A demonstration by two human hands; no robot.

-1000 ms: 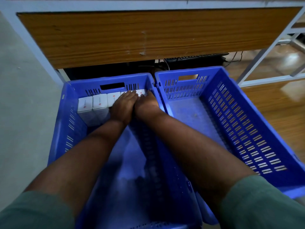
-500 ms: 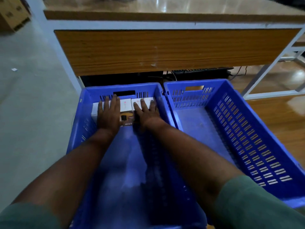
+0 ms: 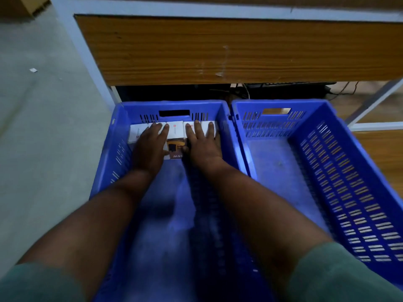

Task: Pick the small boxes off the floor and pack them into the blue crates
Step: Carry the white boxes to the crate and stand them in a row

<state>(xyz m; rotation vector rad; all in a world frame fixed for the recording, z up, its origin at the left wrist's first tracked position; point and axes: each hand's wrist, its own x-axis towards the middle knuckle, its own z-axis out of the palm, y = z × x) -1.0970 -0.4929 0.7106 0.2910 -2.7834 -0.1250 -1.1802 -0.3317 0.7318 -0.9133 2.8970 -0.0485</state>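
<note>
Two blue crates stand side by side on the floor. The left crate (image 3: 104, 162) holds a row of small white boxes (image 3: 174, 130) standing against its far wall. My left hand (image 3: 149, 147) lies flat on the left boxes, fingers spread. My right hand (image 3: 201, 142) lies flat on the right boxes, fingers apart. Between the hands shows one box's printed front face (image 3: 174, 149). The right crate (image 3: 357, 171) has nothing in it.
A wooden panel desk (image 3: 218, 51) with a white metal frame rises just behind the crates. Cables (image 3: 242, 90) lie in the dark gap beneath it. Grey concrete floor (image 3: 43, 138) spreads to the left, and wooden floor to the right.
Both hands went from bunched together over the middle boxes to spread flat and apart on the row. The view has shifted slightly closer since half a second ago.
</note>
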